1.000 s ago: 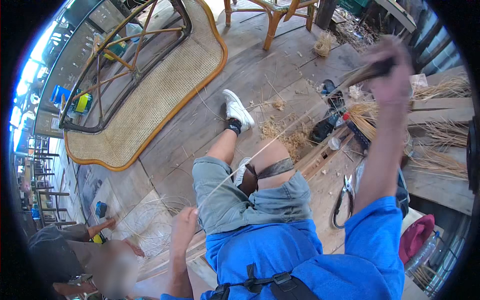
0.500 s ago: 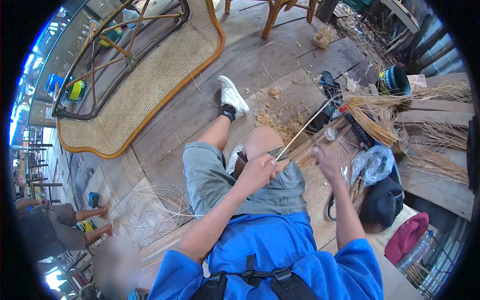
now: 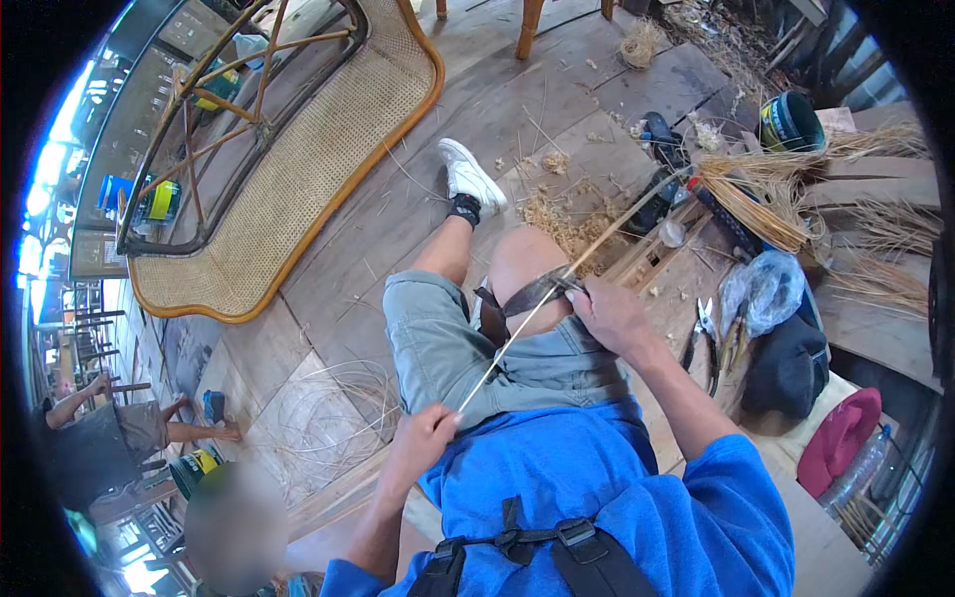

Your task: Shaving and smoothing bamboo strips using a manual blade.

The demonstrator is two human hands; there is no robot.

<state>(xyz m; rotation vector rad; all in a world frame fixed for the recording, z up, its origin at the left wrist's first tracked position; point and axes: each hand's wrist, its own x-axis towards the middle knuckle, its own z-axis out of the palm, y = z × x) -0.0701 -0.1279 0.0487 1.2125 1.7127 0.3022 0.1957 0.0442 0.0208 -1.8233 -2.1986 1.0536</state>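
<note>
A long, pale rattan strip [image 3: 509,347] runs slantwise across my lap and over my knee to the far right. Its near end is pinched in my left hand [image 3: 422,438], beside my left hip. My right hand [image 3: 609,316] is closed at the strip on top of my knee, where a dark band [image 3: 525,298] wraps round the leg. Whether a small tool lies under those fingers I cannot tell. Toward the strip's far end lies a bundle of rattan strips [image 3: 761,214] with a red part beside it.
A cane-woven furniture frame [image 3: 328,169] lies at far left. Pliers [image 3: 705,333], a clear plastic bag [image 3: 764,289], a dark cap [image 3: 786,368] and a maroon cap [image 3: 839,441] are on my right. Shavings [image 3: 572,224] litter the floor. Another person [image 3: 109,438] is at left.
My left hand has drawn back toward my left hip with the strip's end. The right hand has come in from the right and closed on the strip over the knee.
</note>
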